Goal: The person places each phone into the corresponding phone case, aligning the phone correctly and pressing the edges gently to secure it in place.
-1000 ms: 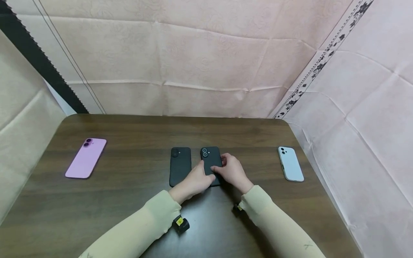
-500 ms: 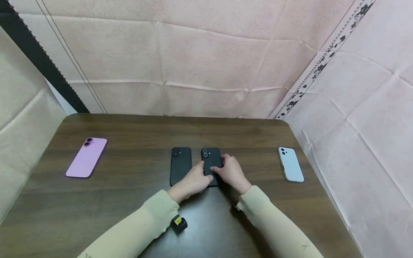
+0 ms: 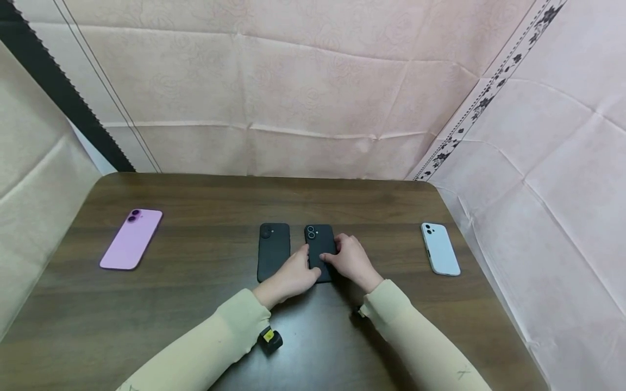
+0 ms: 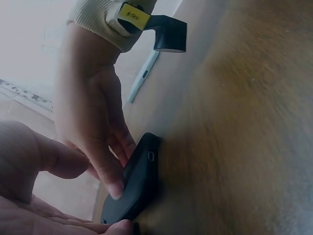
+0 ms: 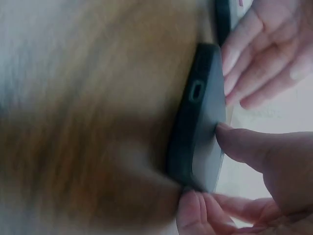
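Two black phones lie face down, side by side with a narrow gap, on the wooden table. My right hand [image 3: 349, 260] pinches the right black phone [image 3: 320, 244], thumb on its back and fingers at its right edge. My left hand [image 3: 293, 274] lies between the phones, its extended fingers against the right phone's left edge; its thumb stands apart over the lower end. Partly behind that hand is the left black phone [image 3: 272, 252]. In the right wrist view the held phone [image 5: 208, 132] shows its charging port, with the left fingers [image 5: 259, 63] along its far side.
A purple phone [image 3: 129, 239] lies tilted at the table's left. On the right side rests a light blue phone [image 3: 442, 250]. The brown wooden table [image 3: 195, 201] ends at a pale cloth backdrop [image 3: 313, 98]. Each sleeve carries a small black wrist camera [image 3: 270, 340].
The right black phone has shifted slightly towards the person. My left thumb has drawn back a little from its lower end. The other phones stay put.
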{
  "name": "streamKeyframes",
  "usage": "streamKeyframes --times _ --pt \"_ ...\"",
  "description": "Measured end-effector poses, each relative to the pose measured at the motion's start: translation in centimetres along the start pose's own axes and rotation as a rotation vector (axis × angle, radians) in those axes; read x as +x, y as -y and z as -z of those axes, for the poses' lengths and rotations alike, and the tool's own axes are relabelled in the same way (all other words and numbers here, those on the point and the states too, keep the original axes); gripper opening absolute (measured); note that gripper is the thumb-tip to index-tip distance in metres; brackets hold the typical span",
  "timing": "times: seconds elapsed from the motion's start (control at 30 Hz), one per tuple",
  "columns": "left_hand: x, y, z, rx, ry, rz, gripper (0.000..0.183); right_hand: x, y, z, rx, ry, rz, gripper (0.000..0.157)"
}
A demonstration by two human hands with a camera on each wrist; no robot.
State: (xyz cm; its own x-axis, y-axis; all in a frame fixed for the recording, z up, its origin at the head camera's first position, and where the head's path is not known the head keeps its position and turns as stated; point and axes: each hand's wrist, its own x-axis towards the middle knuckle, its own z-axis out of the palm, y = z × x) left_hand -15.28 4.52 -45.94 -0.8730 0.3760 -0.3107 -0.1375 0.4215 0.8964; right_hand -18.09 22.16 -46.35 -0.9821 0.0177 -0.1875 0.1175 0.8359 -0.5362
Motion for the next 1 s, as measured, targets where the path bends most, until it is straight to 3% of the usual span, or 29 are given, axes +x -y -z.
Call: streamKeyframes --times 0.17,0.57,0.87,1.0 --pt "0.01 0.29 0.12 0.031 0.002 -0.033 0.074 0.33 -0.5 0.41 0.039 0.034 -0.015 0.053" --pt "0.0 0.34 0.17 0.06 0.0 -0.037 0.073 0.56 -1.0 0.69 0.061 0.068 -0.002 0.05" --pt "-0.12 0.3 0.27 0.037 0.012 -0.048 0.073 0.41 -1.09 0.78 0.061 0.075 -0.013 0.05" --pt "-0.18 0.43 0.35 -0.017 0.023 -0.047 0.075 0.27 -0.99 0.8 0.062 0.074 -0.014 0.052"
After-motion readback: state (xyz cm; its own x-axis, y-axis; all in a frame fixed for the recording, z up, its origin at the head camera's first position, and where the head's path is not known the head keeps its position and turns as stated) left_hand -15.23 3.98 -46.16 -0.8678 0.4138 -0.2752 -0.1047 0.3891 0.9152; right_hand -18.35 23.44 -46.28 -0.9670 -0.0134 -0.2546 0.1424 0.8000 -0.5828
